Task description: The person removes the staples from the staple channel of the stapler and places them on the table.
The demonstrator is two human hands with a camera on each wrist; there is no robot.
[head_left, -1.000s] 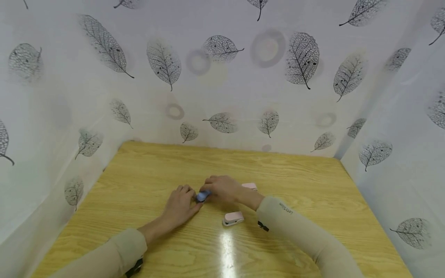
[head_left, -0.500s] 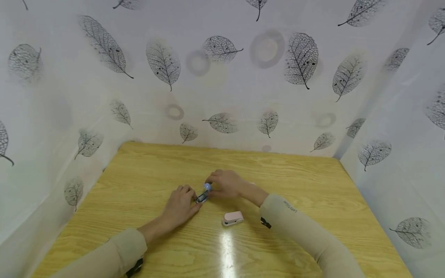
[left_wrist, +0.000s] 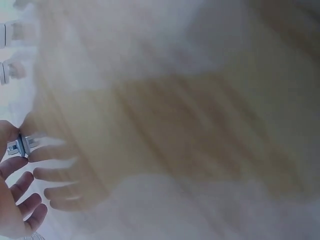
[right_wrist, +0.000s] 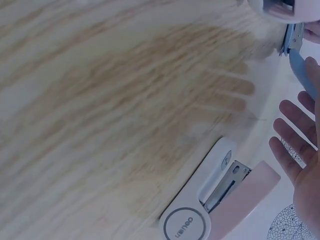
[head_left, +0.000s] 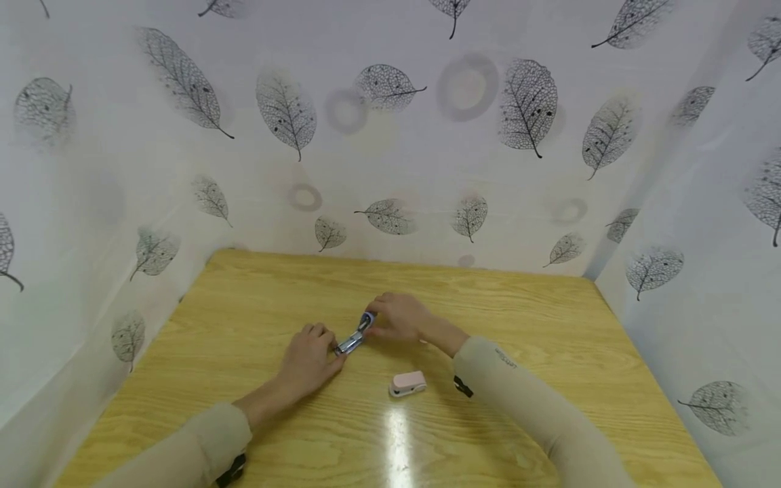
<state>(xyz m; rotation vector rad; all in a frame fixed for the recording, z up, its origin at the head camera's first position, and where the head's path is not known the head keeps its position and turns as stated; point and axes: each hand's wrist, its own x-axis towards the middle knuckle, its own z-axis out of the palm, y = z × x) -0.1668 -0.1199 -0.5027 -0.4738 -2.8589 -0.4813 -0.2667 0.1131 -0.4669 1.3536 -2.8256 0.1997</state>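
Note:
A small blue stapler (head_left: 350, 343) lies on the table, its cover swung up and its metal magazine bared. My left hand (head_left: 308, 359) pinches the stapler's near end between thumb and index finger, as the left wrist view (left_wrist: 20, 145) also shows on the stapler. Fingers of my right hand (head_left: 399, 317) grip the raised cover (head_left: 367, 320) at the far end. In the right wrist view the blue cover (right_wrist: 301, 72) sits against the thumb and index finger, while the other fingers of the right hand (right_wrist: 305, 145) are spread.
A pink and white stapler (head_left: 407, 383) lies on the wooden table (head_left: 488, 420) in front of the right forearm. Another pink and white stapler (right_wrist: 220, 195) is mostly hidden by the right arm in the head view. Leaf-patterned curtains (head_left: 390, 163) enclose the table.
The blue stapler's cover has swung up and away from its base, with my right hand moving farther back along with it. My left hand has shifted slightly left, still holding the base.

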